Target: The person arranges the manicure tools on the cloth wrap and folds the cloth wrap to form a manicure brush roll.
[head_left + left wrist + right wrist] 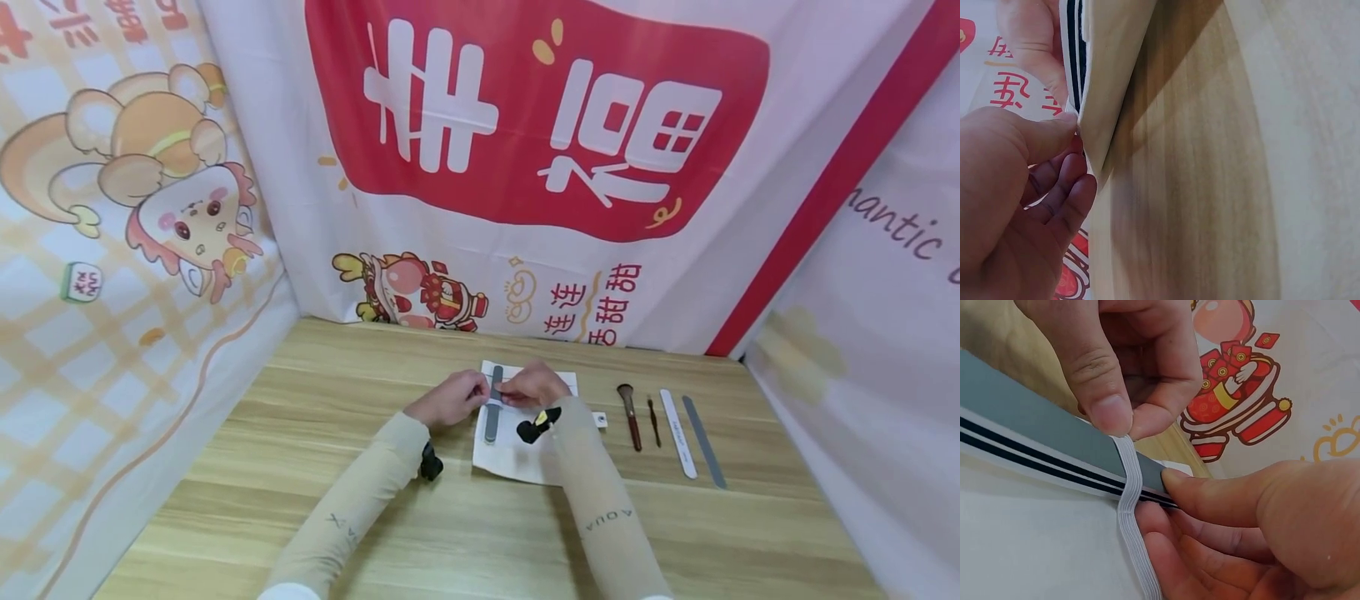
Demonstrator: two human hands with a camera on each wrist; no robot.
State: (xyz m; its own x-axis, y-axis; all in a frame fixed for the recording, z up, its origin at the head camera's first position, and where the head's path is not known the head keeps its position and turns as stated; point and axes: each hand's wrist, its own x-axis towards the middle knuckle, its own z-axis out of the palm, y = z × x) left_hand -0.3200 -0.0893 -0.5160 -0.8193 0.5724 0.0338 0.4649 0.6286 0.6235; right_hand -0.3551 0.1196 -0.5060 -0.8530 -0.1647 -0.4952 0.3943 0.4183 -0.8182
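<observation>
A stack of grey nail files (492, 427) lies lengthwise along the left part of a white fabric case (513, 467). A ribbed white elastic band (1127, 469) crosses over the stack in the right wrist view. My left hand (453, 398) pinches this band between thumb and forefinger at the stack's outer edge. From the other side, my right hand (536, 385) grips the nail files, its thumb on the top grey face and its fingers beneath. In the left wrist view, the case's edge (1107, 81) is lifted off the table, and the dark file layers show beside it.
Right of the case lie a makeup-style brush (632, 421), a thin dark tool (653, 423), a white nail file (678, 435) and another grey nail file (705, 443). A white tab (600, 420) sticks out from the case. Printed cloth (525, 275) hangs behind the wooden table (337, 375).
</observation>
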